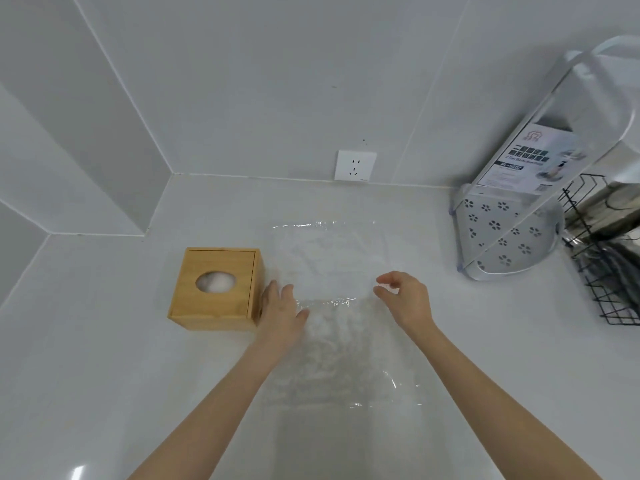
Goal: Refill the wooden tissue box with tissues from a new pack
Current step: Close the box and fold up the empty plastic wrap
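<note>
The wooden tissue box [216,288] stands on the white counter at left, with white tissue showing in its oval top opening. To its right lies a clear plastic tissue pack [329,261], hard to make out against the counter; more crinkled clear film [346,368] lies in front of it. My left hand [281,308] rests flat with straight fingers on the pack's left front edge, right beside the box. My right hand [403,296] hovers at the pack's right front corner, fingers loosely curled, thumb and forefinger apart, holding nothing that I can see.
A wall socket [355,165] sits on the back wall above the counter. At the back right stands a white perforated corner shelf [502,233] in clear packaging, and a black wire rack [609,258] fills the right edge.
</note>
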{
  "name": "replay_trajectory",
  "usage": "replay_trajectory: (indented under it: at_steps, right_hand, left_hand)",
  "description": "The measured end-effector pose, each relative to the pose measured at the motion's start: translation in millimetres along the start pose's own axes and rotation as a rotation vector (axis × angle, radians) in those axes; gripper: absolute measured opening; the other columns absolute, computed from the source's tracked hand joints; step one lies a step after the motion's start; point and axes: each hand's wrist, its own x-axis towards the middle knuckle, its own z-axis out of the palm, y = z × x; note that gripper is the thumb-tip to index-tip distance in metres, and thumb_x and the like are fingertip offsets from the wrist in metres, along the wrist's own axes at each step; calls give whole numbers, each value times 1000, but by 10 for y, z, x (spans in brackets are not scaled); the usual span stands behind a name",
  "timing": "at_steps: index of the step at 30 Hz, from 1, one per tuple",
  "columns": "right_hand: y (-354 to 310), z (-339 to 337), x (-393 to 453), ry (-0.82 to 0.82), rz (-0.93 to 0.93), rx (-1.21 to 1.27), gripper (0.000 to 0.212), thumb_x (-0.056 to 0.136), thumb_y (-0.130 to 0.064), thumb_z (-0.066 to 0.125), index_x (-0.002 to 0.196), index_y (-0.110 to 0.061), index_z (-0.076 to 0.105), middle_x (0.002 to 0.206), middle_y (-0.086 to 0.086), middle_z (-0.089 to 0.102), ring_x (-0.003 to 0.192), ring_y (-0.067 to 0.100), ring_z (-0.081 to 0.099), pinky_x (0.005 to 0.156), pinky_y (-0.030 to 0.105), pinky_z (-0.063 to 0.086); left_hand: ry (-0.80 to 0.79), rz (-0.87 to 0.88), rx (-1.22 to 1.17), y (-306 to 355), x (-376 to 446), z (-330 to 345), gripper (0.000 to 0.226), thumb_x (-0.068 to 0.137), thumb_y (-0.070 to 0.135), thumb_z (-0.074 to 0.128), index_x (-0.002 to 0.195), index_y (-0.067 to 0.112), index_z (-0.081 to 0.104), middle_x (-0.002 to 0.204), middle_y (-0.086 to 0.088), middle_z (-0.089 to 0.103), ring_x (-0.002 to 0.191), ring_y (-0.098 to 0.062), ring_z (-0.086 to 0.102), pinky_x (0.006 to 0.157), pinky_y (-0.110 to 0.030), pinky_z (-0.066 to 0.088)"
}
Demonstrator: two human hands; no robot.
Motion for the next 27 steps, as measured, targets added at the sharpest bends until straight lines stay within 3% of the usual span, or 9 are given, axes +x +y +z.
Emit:
replay_trajectory:
  at_steps: [3,7,12,15,19,20,22,24,27]
  right_hand:
    - [139,61,80,50,142,-78,45,79,-20,69,120,-10,55,123,11,56,113,28,53,94,42,44]
    - [205,105,114,31,308,-5,65,76,-23,72,131,-6,40,131,15,46,118,32,49,95,43,43]
    - [230,143,130,0,419,191,66,73,-16,73,129,-4,42,109,12,61,106,29,58,81,31,44]
    - [263,152,122,-24,459,277,51,72,-10,74,118,-4,54,101,9,58,96,26,58,75,26,41]
    - [312,141,89,-14,444,344,10,77,-8,67,86,-10,70,79,3,64,78,19,55,65,23,41]
    - [310,131,82,-3,436,345,8,78,-9,63,73,-13,68,67,0,64,71,19,55,63,24,41]
    - [299,117,77,-4,450,400,24,79,-5,56,57,-14,57,41,-9,58,49,14,54,49,20,41]
    - [282,95,65,-27,489,538,22,83,-1,53,63,-12,55,35,-8,57,35,7,52,40,16,40]
    - [237,43,30,-54,515,696,13,86,-1,52,76,-9,56,39,-4,62,33,7,55,38,13,42]
  left_hand:
    - [16,-53,48,-34,-11,93,45,86,16,55,125,1,38,141,-24,23,132,-40,24,107,-44,31]
    - [39,-84,104,-20,-23,213,54,85,10,52,134,6,28,151,-29,-3,138,-43,10,111,-47,22]
    - [-17,-145,140,49,27,242,66,85,19,55,140,13,21,151,-31,-9,141,-43,2,111,-51,21]
    - [-21,-184,126,82,67,212,76,80,20,61,142,14,17,152,-28,-7,141,-40,4,110,-48,25]
    - [-6,-203,77,90,77,174,88,74,19,68,144,16,14,153,-23,-1,141,-37,7,108,-47,27]
    - [-4,-205,67,88,73,171,89,74,19,68,144,17,14,154,-21,2,141,-36,7,108,-47,27]
    - [2,-194,72,82,66,165,86,74,16,65,144,17,15,152,-16,14,139,-35,13,107,-47,27]
    - [36,-159,56,71,67,161,78,75,11,61,142,17,21,143,-11,32,132,-33,27,106,-44,29]
    - [70,-93,-56,91,61,136,67,79,11,59,139,19,30,129,-11,49,119,-31,44,102,-39,35]
